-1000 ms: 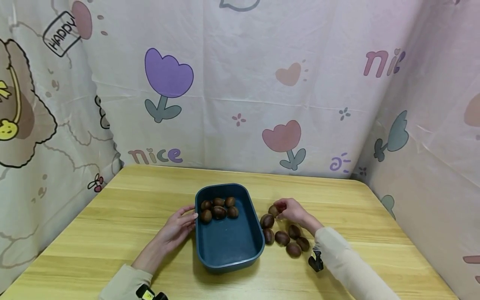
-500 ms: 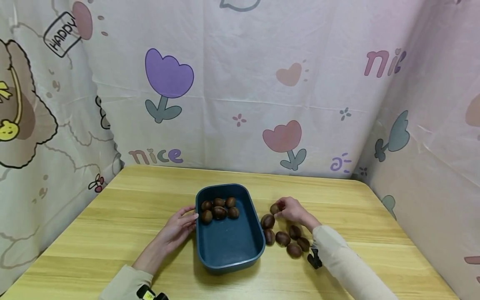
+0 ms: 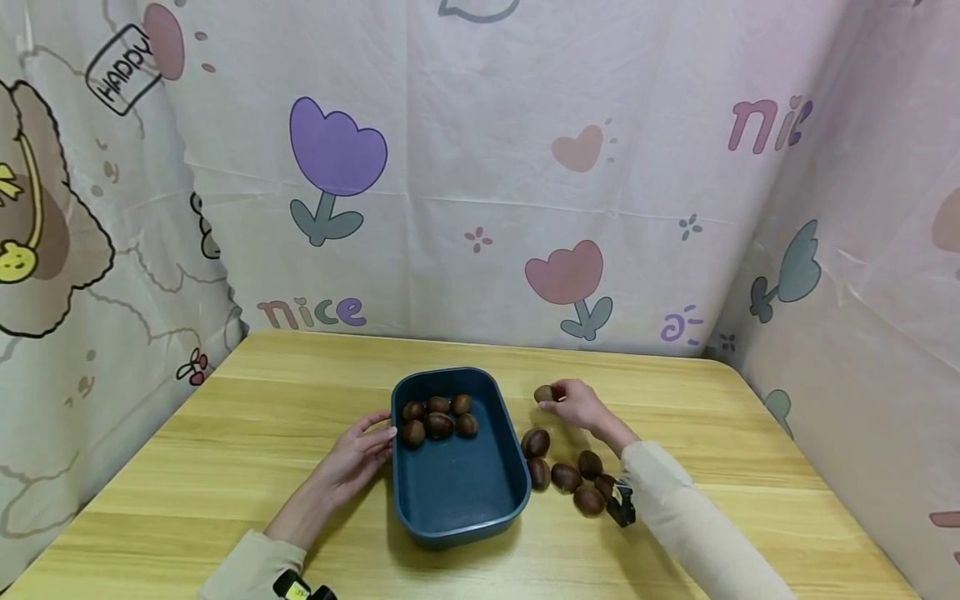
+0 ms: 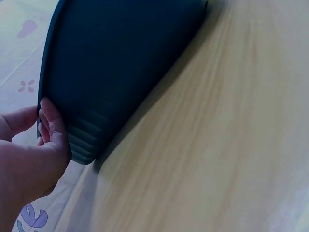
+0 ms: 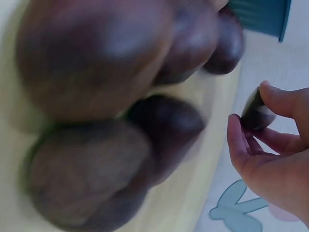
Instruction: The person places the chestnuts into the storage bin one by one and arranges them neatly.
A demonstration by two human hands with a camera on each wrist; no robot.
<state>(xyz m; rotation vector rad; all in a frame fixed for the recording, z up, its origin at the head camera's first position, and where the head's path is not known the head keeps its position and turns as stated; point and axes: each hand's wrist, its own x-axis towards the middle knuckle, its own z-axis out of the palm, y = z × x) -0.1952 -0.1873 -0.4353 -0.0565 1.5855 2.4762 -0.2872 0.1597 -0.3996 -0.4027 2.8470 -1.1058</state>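
My right hand pinches a brown chestnut between thumb and fingertips, behind the other loose chestnuts; the right wrist view shows this chestnut partly covered by the fingers. At the left side of a dark blue rectangular box, my left hand holds the wall near the rim. Up close, the left wrist view has the thumb at the rim and the fingers of this hand against the outer wall. Several chestnuts lie in the far part of the box, in two rows.
Several loose chestnuts lie on the wooden table to the right of the box, two of them close against its wall. A printed cloth hangs behind the table and along both sides.
My right hand has moved away from the loose group toward the back of the table, carrying the chestnut. The left hand, the box and the other chestnuts stay in place.
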